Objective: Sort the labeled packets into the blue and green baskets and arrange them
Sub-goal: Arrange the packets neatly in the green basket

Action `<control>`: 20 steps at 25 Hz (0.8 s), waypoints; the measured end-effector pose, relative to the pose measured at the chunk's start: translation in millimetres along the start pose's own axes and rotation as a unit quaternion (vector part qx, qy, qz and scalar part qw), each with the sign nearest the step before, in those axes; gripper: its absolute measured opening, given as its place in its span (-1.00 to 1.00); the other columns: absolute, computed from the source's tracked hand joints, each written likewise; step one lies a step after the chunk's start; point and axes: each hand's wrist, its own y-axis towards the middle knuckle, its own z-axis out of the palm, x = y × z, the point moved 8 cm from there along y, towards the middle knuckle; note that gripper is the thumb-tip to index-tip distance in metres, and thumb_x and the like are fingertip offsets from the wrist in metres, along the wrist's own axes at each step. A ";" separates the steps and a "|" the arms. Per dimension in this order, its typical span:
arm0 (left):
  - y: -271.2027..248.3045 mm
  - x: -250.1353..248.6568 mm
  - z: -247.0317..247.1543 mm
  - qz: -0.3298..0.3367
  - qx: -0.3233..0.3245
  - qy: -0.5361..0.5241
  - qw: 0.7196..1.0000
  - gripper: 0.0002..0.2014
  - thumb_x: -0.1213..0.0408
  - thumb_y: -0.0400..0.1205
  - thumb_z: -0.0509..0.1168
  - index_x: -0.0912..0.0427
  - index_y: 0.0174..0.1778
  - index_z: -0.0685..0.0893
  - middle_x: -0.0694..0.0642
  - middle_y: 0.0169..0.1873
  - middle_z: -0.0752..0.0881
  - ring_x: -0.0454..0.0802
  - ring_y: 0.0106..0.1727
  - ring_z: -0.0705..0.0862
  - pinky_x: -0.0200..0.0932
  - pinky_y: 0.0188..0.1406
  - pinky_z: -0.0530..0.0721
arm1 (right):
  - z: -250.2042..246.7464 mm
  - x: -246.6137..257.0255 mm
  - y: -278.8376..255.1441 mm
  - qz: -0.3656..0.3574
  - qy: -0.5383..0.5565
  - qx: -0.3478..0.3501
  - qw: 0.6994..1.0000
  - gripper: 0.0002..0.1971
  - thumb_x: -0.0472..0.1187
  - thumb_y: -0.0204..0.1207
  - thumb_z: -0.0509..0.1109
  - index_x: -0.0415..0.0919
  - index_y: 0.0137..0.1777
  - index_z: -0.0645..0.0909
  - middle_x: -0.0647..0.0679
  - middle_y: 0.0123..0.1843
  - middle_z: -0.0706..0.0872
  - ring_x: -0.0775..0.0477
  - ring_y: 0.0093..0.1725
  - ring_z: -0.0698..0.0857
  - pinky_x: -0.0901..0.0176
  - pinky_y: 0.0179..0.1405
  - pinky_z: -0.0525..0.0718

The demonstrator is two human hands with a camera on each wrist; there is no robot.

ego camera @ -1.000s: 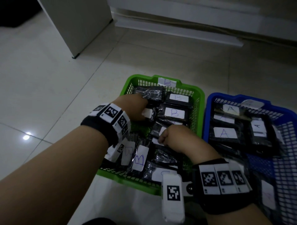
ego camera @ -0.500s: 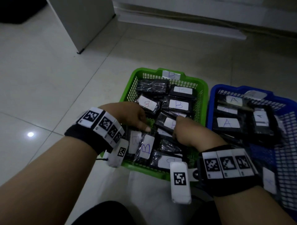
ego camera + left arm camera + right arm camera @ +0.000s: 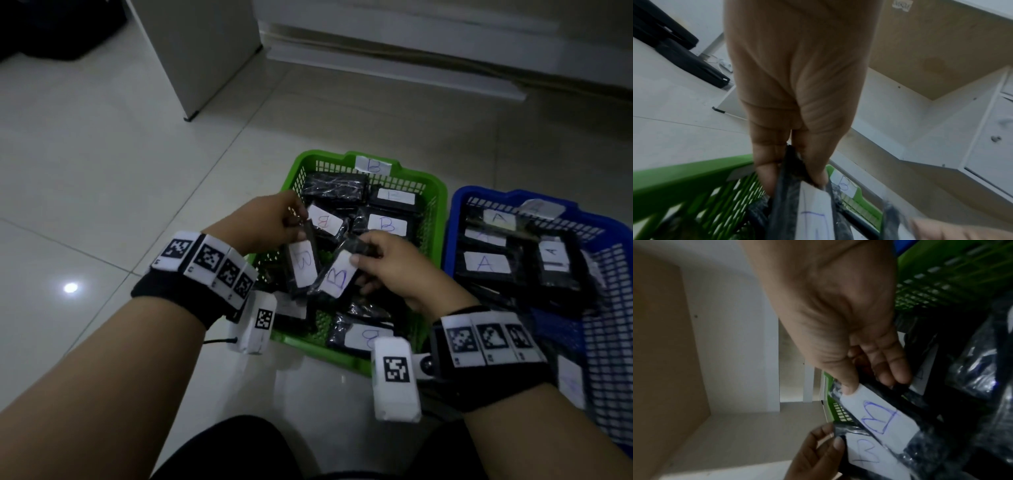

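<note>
The green basket [image 3: 440,198] holds several black packets with white "B" labels. My left hand [image 3: 274,226] pinches the top of one upright B packet [image 3: 303,263] over the basket's left side; the left wrist view shows thumb and fingers [image 3: 818,162] clamped on its edge [image 3: 813,211]. My right hand [image 3: 383,263] pinches a second B packet [image 3: 337,277] beside it, thumb on the label [image 3: 875,412]. To the right, the blue basket [image 3: 616,308] holds packets labelled "A" [image 3: 486,262].
Both baskets sit on a pale tiled floor [image 3: 102,171]. A white cabinet corner [image 3: 198,51] stands at the back left and a white skirting ledge [image 3: 394,68] runs behind the baskets. My dark-clothed knee [image 3: 233,448] is at the bottom edge.
Both hands have risen out of the green basket, each lifting a B packet upright. The view has pulled back, so the baskets appear lower in the frame.
</note>
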 end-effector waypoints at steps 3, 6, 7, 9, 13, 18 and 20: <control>-2.2 -0.9 3.6 -0.013 -0.013 -0.140 0.990 -0.83 0.34 0.60 0.35 0.08 0.08 0.57 0.10 -0.06 0.78 0.05 -0.11 0.76 -0.15 -0.18 0.73 | -5.3 5.5 4.0 -0.034 0.053 -0.015 0.998 -0.93 -0.19 0.58 0.38 0.04 -0.04 0.62 -0.10 0.00 0.72 -0.12 -0.03 0.72 -0.05 0.03 0.72; -1.9 -6.6 15.1 -0.011 -0.009 -0.239 0.971 -0.86 0.37 0.62 0.32 0.15 0.08 0.60 0.25 0.00 0.76 0.24 0.05 0.75 0.13 0.08 0.74 | 8.1 1.5 7.0 -0.045 0.039 0.016 0.998 -0.93 -0.06 0.57 0.36 0.12 -0.02 0.51 -0.15 0.04 0.68 -0.24 0.01 0.72 -0.20 -0.02 0.76; -1.3 -8.2 17.1 -0.008 -0.009 -0.209 0.978 -0.87 0.31 0.64 0.30 0.14 0.09 0.62 0.23 0.01 0.76 0.22 0.06 0.74 0.09 0.10 0.72 | 8.3 3.6 5.7 -0.059 0.022 0.021 0.998 -0.87 -0.09 0.58 0.36 0.08 0.05 0.47 -0.13 0.02 0.68 -0.18 -0.07 0.71 -0.10 -0.13 0.75; 1.0 -9.9 21.3 0.007 0.013 -0.014 1.000 -0.79 0.14 0.68 0.23 0.09 0.17 0.64 0.13 0.08 0.74 0.11 0.10 0.69 -0.04 0.13 0.61 | -6.6 13.7 2.4 -0.098 -0.065 -0.007 0.993 -0.72 -0.13 0.57 0.37 0.07 0.20 0.39 -0.04 0.01 0.71 -0.07 -0.13 0.70 0.05 -0.16 0.66; -2.9 1.6 42.0 0.016 0.091 0.397 0.913 -0.44 -0.27 0.46 0.32 -0.07 0.30 0.52 0.01 0.10 0.70 0.10 0.21 0.61 0.09 0.30 0.35 | -35.0 18.0 -1.6 -0.106 -0.367 -0.066 0.922 -0.61 -0.16 0.52 0.35 0.06 0.33 0.43 -0.04 0.03 0.69 -0.10 -0.04 0.67 0.04 -0.08 0.67; -0.5 2.4 46.4 0.012 0.098 0.376 0.922 -0.52 -0.18 0.42 0.40 -0.08 0.19 0.57 -0.03 0.04 0.70 0.05 0.14 0.64 0.07 0.26 0.32 | -3.1 -11.9 4.3 -0.052 -0.459 0.045 0.886 -0.40 -0.21 0.49 0.37 0.12 0.49 0.29 -0.13 0.37 0.45 -0.19 0.41 0.41 -0.10 0.32 0.55; 3.9 -2.1 35.1 0.024 0.055 0.287 0.956 -0.62 -0.06 0.44 0.39 -0.09 0.16 0.60 -0.05 0.07 0.70 0.03 0.17 0.65 0.07 0.24 0.41 | -8.5 -4.1 5.9 -0.071 -0.420 0.004 0.905 -0.42 -0.27 0.47 0.39 0.04 0.46 0.33 -0.10 0.33 0.52 -0.17 0.32 0.52 -0.02 0.22 0.59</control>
